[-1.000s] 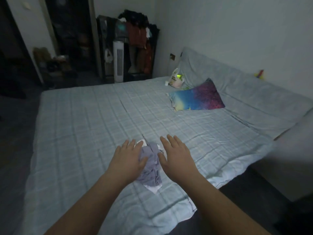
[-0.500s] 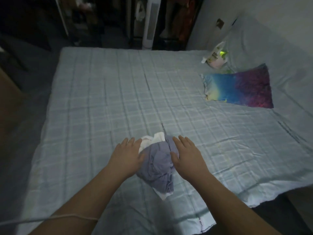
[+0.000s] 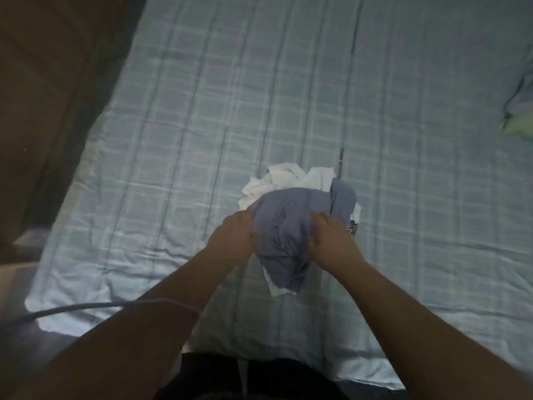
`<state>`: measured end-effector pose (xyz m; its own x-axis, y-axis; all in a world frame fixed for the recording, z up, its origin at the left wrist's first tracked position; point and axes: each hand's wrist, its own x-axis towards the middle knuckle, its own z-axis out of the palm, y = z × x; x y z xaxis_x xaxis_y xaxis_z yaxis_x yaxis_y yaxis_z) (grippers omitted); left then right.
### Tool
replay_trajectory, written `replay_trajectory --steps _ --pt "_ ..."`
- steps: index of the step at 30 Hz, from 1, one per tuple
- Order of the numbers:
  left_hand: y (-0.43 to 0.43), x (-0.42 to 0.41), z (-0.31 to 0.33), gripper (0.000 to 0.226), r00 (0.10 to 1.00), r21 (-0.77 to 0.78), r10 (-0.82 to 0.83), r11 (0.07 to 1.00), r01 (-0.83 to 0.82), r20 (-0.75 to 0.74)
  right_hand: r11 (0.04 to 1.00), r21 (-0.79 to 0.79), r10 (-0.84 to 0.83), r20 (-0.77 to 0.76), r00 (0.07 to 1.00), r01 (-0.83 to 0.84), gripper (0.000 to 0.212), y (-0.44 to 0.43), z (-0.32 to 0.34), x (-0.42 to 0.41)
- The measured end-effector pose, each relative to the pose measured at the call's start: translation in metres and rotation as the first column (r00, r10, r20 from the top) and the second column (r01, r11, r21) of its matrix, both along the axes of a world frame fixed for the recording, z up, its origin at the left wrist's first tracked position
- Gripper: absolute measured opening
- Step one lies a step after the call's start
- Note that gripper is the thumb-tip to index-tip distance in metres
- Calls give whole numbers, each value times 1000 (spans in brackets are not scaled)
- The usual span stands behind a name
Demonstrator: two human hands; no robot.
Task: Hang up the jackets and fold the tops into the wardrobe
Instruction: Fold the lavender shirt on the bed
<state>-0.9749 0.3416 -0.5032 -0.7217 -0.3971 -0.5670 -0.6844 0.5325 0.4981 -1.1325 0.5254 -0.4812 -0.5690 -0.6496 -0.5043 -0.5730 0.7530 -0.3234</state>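
While both my left hand (image 3: 235, 238) and right hand (image 3: 331, 241) grasp the crumpled tops (image 3: 288, 226) at frame centre, nothing is folded yet.

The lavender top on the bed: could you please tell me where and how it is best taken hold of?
Probably by its two side edges, coming from above on the near side: the lavender top lies bunched over white garments, so pinching only its upper folds left and right should lift it alone. The left hand and right hand grip it there.
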Motion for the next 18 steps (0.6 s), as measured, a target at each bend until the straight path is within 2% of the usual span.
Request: replay_trajectory --steps 1,4,7,8,10,12,13,15,16,17,18 --pt "9 1 -11 64 999 36 17 999 -18 33 1000 19 -19 43 999 18 59 3 -17 -4" --pt "33 1 -43 42 995 137 10 990 -23 96 996 69 -61 125 990 52 70 10 -63 -8" --pt "58 2 -69 42 997 201 -5 980 -11 80 990 143 5 83 997 -17 89 17 -92 -3" --pt "67 2 -75 48 997 228 -7 974 -11 74 992 126 -4 48 999 -2 84 18 -100 -1" --pt "82 -3 -85 65 997 231 -49 972 32 67 997 31 -64 18 998 64 53 19 -110 4" --pt "95 -8 -95 71 999 253 22 967 -32 43 991 -38 -124 115 986 129 33 16 -112 6" --pt "97 -13 -92 65 999 272 37 962 -37 5 988 -61 -132 173 976 145 30 14 -110 8" --pt "95 -27 -73 59 996 238 82 967 -87 31 979 -132 -121 246 962 157 28 12 -100 10" --pt "94 -32 -64 67 992 199 116 972 -122 42 969 -171 -123 280 952 176 26 10 -90 12" --pt "91 -37 -60 78 989 225 140 963 -146 42 955 -212 -137 303 943 207 23 7 -77 12" --pt "90 -42 -55 85 988 265 155 953 -145 -18 933 -248 -173 327 929 261 19 2 -62 10"
